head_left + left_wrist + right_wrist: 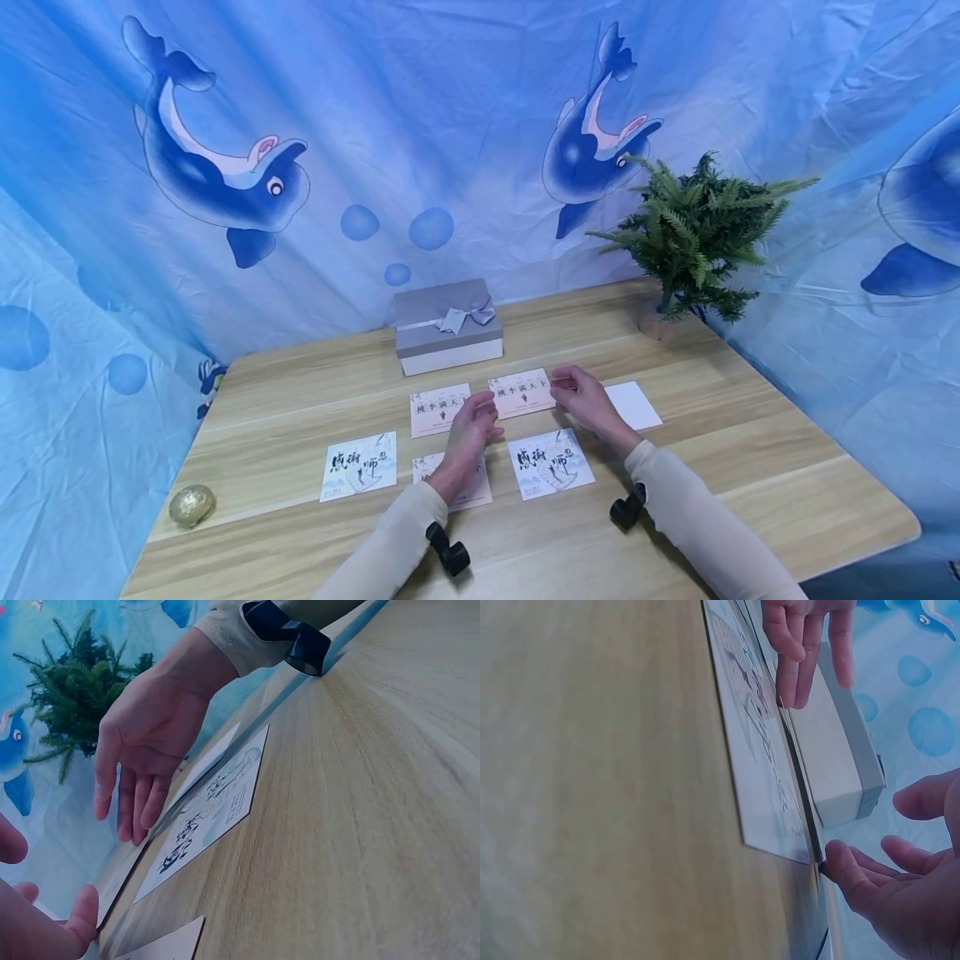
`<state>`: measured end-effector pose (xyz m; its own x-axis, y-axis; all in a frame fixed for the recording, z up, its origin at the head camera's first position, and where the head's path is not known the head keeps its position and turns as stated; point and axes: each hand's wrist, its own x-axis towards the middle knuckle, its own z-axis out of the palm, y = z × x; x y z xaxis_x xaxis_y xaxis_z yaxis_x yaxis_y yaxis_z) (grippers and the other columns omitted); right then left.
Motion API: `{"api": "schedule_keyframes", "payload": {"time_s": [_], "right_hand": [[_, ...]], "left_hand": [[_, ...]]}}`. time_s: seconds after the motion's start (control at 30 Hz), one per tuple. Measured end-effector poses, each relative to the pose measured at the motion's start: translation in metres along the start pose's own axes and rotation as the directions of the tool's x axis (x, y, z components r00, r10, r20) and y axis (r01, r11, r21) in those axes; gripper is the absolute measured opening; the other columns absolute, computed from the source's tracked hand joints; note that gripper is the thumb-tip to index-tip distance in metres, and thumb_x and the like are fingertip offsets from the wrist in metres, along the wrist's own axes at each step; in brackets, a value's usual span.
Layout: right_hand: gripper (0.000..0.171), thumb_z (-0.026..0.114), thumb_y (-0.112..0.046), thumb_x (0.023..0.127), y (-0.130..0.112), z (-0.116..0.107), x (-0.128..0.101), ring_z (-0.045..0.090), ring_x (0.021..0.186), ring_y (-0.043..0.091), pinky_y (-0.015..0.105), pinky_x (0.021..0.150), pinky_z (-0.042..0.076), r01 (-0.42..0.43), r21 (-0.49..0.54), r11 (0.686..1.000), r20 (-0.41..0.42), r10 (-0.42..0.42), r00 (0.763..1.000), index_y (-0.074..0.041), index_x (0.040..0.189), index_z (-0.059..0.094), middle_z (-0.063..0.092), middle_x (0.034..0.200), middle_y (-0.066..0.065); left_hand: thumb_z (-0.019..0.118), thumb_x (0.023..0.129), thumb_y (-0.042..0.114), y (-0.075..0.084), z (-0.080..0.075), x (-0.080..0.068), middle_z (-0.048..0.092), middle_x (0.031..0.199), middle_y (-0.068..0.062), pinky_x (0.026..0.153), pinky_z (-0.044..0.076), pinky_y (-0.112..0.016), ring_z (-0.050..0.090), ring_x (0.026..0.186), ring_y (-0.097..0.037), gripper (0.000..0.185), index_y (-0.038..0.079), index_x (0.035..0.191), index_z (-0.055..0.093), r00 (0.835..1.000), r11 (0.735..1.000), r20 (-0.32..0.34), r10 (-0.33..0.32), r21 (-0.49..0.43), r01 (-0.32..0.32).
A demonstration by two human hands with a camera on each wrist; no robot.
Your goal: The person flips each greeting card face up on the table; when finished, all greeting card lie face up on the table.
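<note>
While both arms stretch out over the middle of the desk, the hands frame one pink card lying flat just in front of the grey gift box. Right hand sits at that card's right end, fingers loosely bent with the tips at its edge; whether they actually pinch it, I cannot tell from here. Left hand hovers at the card's left end, fingers relaxed and apart, holding nothing. From the left wrist view, the right hand's fingers hang straight down over the cards, open.

A second pink card lies just left of the first, partly under the left hand. Closer to the near edge runs a row: an ink-lettered square card on the left, another card mostly hidden beneath the left forearm, and a matching square card between the two wrists. A plain white card lies flat just right of the right hand.

Gift box stands toward the far edge, ribbon bow on its lid. A green fern occupies the far right corner. Down by the near left corner rests a golden ball. Blue dolphin cloth hangs all around.
</note>
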<state>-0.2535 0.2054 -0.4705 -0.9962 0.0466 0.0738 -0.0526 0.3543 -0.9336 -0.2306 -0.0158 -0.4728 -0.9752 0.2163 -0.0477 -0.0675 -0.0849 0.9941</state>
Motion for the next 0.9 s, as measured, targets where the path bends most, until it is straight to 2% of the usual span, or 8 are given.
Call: {"api": "schedule_keyframes", "payload": {"time_s": [0.9], "right_hand": [[0.039,0.061,-0.005,0.09,0.0024,-0.0011,-0.0017,0.064,0.095,0.03,0.034,0.079,0.059,0.015,-0.011,1.0,-0.004,-0.015,1.0,0.005,0.128,0.054,0.063,0.115,0.023]], "left_hand": [[0.047,0.095,0.004,-0.002,-0.0014,0.0024,0.039,0.146,-0.029,0.096,0.052,-0.044,0.046,0.128,-0.042,0.046,-0.004,0.14,0.041,1.0,1.0,-0.003,-0.012,0.016,0.012]]}}
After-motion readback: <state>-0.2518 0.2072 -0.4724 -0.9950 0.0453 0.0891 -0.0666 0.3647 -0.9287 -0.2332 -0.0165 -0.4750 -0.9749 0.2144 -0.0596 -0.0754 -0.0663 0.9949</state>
